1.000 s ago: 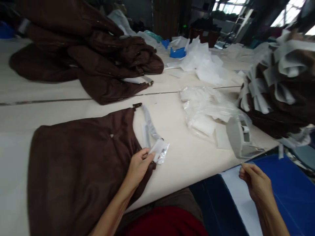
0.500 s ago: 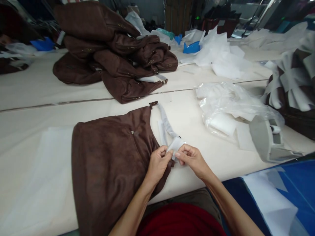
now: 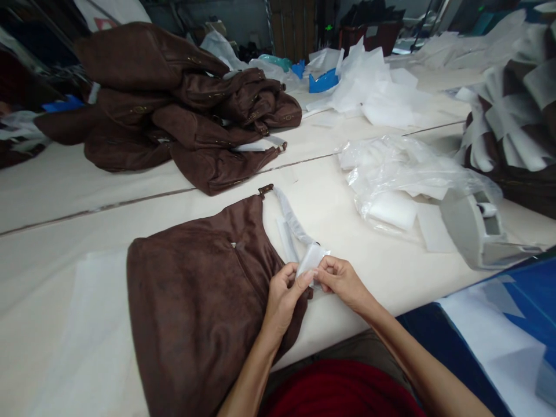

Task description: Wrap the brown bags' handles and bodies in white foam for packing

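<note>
A brown handbag lies flat on the table in front of me. Its strap, covered in white wrapping, curves out on the right side from a brown tab with metal fittings. Near the strap's lower end, a piece of white foam sheet is pinched between the fingers of my left hand. My right hand is closed on the right edge of the same sheet, fingertips close to the left thumb. The strap end under the sheet is hidden.
A heap of brown bags sits at the back left. To the right lie a clear plastic bag with white sheets and a grey tape dispenser. White sheets pile up behind. Wrapped bags stand at far right.
My left thumb has moved right across the sheet, nearer my right fingertips. Both hands still pinch the sheet. The camera view has turned slightly.
</note>
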The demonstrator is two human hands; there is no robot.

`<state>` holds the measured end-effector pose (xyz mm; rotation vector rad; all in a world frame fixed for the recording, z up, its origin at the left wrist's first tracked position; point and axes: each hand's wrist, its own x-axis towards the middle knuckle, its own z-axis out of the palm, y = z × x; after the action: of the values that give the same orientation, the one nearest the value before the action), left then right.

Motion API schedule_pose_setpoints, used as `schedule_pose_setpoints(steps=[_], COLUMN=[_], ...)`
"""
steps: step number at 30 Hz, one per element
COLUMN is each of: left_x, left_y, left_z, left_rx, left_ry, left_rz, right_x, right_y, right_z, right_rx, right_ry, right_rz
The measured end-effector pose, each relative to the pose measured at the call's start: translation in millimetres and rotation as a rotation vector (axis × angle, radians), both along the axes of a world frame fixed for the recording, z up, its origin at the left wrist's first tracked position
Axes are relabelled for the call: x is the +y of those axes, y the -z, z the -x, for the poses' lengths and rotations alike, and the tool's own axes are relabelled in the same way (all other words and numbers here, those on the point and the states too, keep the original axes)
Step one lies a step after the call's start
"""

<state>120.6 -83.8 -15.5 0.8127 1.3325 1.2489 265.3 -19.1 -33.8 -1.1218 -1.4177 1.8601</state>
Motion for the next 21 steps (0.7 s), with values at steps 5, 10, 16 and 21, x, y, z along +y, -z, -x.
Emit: schedule_pose_setpoints(steps=[5, 10, 16, 21], left_x=[0.9, 1.1, 1.9, 1.8], left_y=[5.1, 1.7, 2.8, 4.8], left_z=[0.9, 5.3, 10.6, 14.3], left_rx=[0.063, -0.019, -0.077, -0.041], left_ry=[-0.027, -0.04, -0.082, -0.061], left_rz=[0.017, 0.054, 0.104, 0.101], right_x=[8.4, 12.2, 8.2, 6.8], right_y=[-7.5, -2.0, 5.3, 2.4], right_z=[-12.9, -9.5, 11.7, 16.1], right_rx=[0.059, 0.14, 0.171, 0.237], right_ry=[-0.136, -0.192, -0.164, -0.141], right_rz=[0.023, 0.078, 0.092, 0.078])
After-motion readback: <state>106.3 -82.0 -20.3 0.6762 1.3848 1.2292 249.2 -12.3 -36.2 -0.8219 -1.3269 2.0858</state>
